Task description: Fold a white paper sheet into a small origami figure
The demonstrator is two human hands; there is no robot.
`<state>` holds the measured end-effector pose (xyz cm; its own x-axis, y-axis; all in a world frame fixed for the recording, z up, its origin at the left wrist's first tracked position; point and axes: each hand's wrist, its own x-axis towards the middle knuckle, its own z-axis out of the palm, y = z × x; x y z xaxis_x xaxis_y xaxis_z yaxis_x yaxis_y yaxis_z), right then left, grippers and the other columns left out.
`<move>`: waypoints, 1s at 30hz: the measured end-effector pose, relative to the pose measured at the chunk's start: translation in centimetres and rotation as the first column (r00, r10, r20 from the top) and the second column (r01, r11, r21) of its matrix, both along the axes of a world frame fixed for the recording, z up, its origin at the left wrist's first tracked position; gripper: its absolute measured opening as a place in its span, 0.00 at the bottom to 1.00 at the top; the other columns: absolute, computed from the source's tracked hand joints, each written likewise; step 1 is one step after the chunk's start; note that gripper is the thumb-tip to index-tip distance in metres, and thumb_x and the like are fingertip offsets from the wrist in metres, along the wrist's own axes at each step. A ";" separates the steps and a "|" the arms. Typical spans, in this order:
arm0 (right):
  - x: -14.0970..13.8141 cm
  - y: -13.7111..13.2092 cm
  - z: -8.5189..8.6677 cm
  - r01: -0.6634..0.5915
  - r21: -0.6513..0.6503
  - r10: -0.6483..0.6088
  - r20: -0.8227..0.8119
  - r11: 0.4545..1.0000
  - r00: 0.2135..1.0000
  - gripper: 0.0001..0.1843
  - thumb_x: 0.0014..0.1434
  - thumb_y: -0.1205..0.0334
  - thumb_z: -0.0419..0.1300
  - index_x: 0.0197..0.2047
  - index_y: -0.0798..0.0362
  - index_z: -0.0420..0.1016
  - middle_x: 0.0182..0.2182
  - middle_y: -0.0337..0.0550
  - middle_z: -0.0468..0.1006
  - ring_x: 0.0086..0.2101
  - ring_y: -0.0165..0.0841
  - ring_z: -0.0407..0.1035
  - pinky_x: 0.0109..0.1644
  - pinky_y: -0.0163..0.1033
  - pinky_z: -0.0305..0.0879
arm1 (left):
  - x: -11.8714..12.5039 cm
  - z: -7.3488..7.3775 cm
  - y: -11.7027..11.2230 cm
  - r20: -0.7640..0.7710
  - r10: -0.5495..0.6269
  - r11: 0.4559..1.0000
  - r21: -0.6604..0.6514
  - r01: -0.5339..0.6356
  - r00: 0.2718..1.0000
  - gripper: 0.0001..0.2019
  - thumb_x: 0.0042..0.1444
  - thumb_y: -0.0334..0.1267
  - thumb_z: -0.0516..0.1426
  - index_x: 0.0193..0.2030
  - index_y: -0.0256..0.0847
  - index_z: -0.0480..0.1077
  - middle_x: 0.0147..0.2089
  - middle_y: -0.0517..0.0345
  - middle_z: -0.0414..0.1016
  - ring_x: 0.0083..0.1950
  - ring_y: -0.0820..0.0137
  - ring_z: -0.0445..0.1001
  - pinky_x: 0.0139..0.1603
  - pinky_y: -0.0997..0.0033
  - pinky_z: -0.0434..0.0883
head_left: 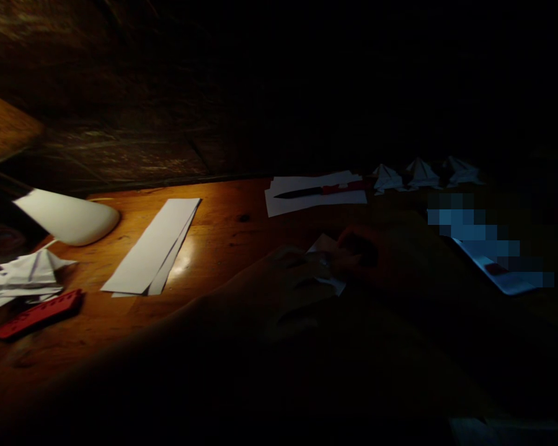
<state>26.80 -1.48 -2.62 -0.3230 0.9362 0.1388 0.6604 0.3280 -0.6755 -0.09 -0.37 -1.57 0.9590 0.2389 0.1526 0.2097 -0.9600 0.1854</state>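
Note:
A small piece of folded white paper (324, 243) lies between my two hands, in the dim middle of the wooden table. My left hand (291, 282) rests over its left side, fingers bent onto it. My right hand (365, 251) pinches at its right edge, mostly lost in shadow. Beyond them, a knife (302, 193) with a dark blade and red handle lies across several white paper sheets (286, 206). To the right of those sheets, three folded paper figures (422, 173) stand in a row.
White paper strips (155, 248) lie left of my hands. Farther left are a white lamp base (74, 217), folded papers (25, 279) and a red object with holes (37, 316). A glowing phone-like device (497, 266) lies to the right. A dark wall (144, 148) borders the table (227, 223).

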 end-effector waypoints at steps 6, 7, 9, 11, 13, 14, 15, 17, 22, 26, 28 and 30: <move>0.3 -0.2 -1.5 0.138 -0.014 -0.138 0.026 0.990 0.990 0.09 0.58 0.53 0.68 0.36 0.49 0.77 0.29 0.40 0.79 0.27 0.33 0.70 0.28 0.37 0.60 | -0.2 0.3 0.1 -0.031 0.050 0.997 -0.054 -0.051 0.998 0.23 0.69 0.48 0.57 0.69 0.49 0.68 0.73 0.46 0.61 0.66 0.48 0.66 0.65 0.43 0.68; 0.4 -0.2 -1.8 0.143 -0.015 -0.142 0.021 0.990 0.990 0.09 0.58 0.54 0.68 0.36 0.49 0.77 0.29 0.40 0.79 0.27 0.33 0.71 0.28 0.37 0.61 | -0.2 0.4 0.1 -0.041 0.053 0.996 -0.065 -0.056 0.998 0.23 0.68 0.48 0.58 0.69 0.50 0.68 0.73 0.46 0.60 0.66 0.47 0.67 0.64 0.42 0.69; 0.5 -0.1 -2.1 0.135 -0.018 -0.135 0.008 0.991 0.991 0.08 0.58 0.55 0.67 0.36 0.49 0.76 0.30 0.40 0.79 0.28 0.34 0.72 0.29 0.38 0.62 | -0.1 0.6 0.2 -0.052 0.052 0.995 -0.077 -0.056 0.997 0.23 0.68 0.48 0.58 0.68 0.51 0.69 0.74 0.46 0.58 0.65 0.47 0.67 0.62 0.43 0.70; 0.4 -0.1 -2.1 0.124 -0.007 -0.124 -0.013 0.992 0.992 0.08 0.57 0.56 0.68 0.37 0.49 0.76 0.32 0.41 0.80 0.30 0.35 0.73 0.31 0.38 0.64 | 0.0 0.7 0.2 -0.045 0.048 0.996 -0.077 -0.051 0.998 0.23 0.68 0.48 0.58 0.67 0.50 0.69 0.74 0.46 0.57 0.65 0.47 0.66 0.62 0.44 0.70; 0.1 -0.1 -1.7 0.119 0.020 -0.117 -0.055 0.993 0.992 0.09 0.57 0.58 0.68 0.40 0.48 0.75 0.35 0.41 0.81 0.32 0.35 0.74 0.33 0.39 0.65 | 0.1 0.7 0.2 -0.042 0.044 0.996 -0.074 -0.047 0.998 0.23 0.68 0.48 0.58 0.68 0.50 0.69 0.74 0.46 0.57 0.65 0.48 0.66 0.63 0.44 0.70; 0.0 -0.2 -1.4 0.110 0.028 -0.107 -0.075 0.994 0.991 0.11 0.57 0.59 0.68 0.43 0.48 0.75 0.36 0.41 0.81 0.33 0.35 0.74 0.33 0.39 0.66 | 0.1 0.7 0.2 -0.042 0.044 0.996 -0.075 -0.047 0.998 0.23 0.68 0.48 0.57 0.68 0.50 0.69 0.74 0.46 0.57 0.65 0.48 0.66 0.63 0.44 0.70; -0.2 -0.3 -1.0 0.096 0.026 -0.093 -0.090 0.995 0.992 0.12 0.57 0.59 0.68 0.45 0.47 0.75 0.37 0.41 0.81 0.33 0.35 0.74 0.33 0.39 0.66 | 0.1 0.7 0.1 -0.039 0.043 0.996 -0.079 -0.046 0.998 0.23 0.68 0.47 0.57 0.68 0.50 0.69 0.74 0.45 0.57 0.65 0.48 0.66 0.62 0.44 0.71; -0.4 -0.6 0.2 0.047 0.011 -0.047 -0.068 0.999 0.997 0.15 0.57 0.60 0.67 0.48 0.46 0.74 0.38 0.40 0.82 0.33 0.35 0.75 0.33 0.39 0.66 | 0.1 0.7 0.1 -0.033 0.040 0.996 -0.084 -0.043 0.999 0.23 0.68 0.47 0.57 0.68 0.50 0.69 0.75 0.44 0.54 0.65 0.48 0.66 0.62 0.43 0.71; -0.8 -0.9 2.1 -0.015 -0.048 0.016 0.019 0.999 1.000 0.12 0.57 0.60 0.67 0.44 0.47 0.74 0.37 0.41 0.82 0.33 0.36 0.75 0.32 0.38 0.65 | 0.1 0.8 0.1 -0.012 0.043 0.996 -0.076 -0.044 0.999 0.23 0.68 0.46 0.58 0.68 0.49 0.69 0.76 0.43 0.52 0.66 0.46 0.65 0.62 0.41 0.71; -0.6 -0.6 1.6 0.011 -0.060 -0.009 0.034 0.998 0.999 0.10 0.57 0.56 0.68 0.41 0.48 0.76 0.34 0.41 0.82 0.32 0.36 0.75 0.31 0.38 0.64 | 0.1 0.9 0.2 -0.019 0.030 0.995 -0.092 -0.032 0.999 0.23 0.69 0.47 0.57 0.68 0.48 0.69 0.75 0.43 0.54 0.68 0.46 0.64 0.64 0.41 0.70; -0.6 -0.4 1.2 0.029 -0.051 -0.028 0.021 0.998 0.999 0.10 0.55 0.56 0.70 0.39 0.49 0.77 0.34 0.41 0.82 0.33 0.36 0.76 0.32 0.37 0.65 | 0.1 1.0 0.2 -0.017 0.038 0.995 -0.092 -0.039 0.999 0.23 0.69 0.47 0.57 0.68 0.48 0.70 0.76 0.43 0.54 0.68 0.46 0.65 0.64 0.41 0.70; -0.5 -0.4 1.0 0.046 -0.061 -0.045 0.013 0.997 0.999 0.11 0.54 0.55 0.70 0.38 0.49 0.79 0.33 0.41 0.82 0.33 0.36 0.76 0.33 0.38 0.65 | 0.1 1.2 0.1 -0.012 0.044 0.995 -0.088 -0.045 0.999 0.22 0.68 0.47 0.58 0.67 0.48 0.71 0.75 0.43 0.55 0.68 0.46 0.65 0.64 0.42 0.70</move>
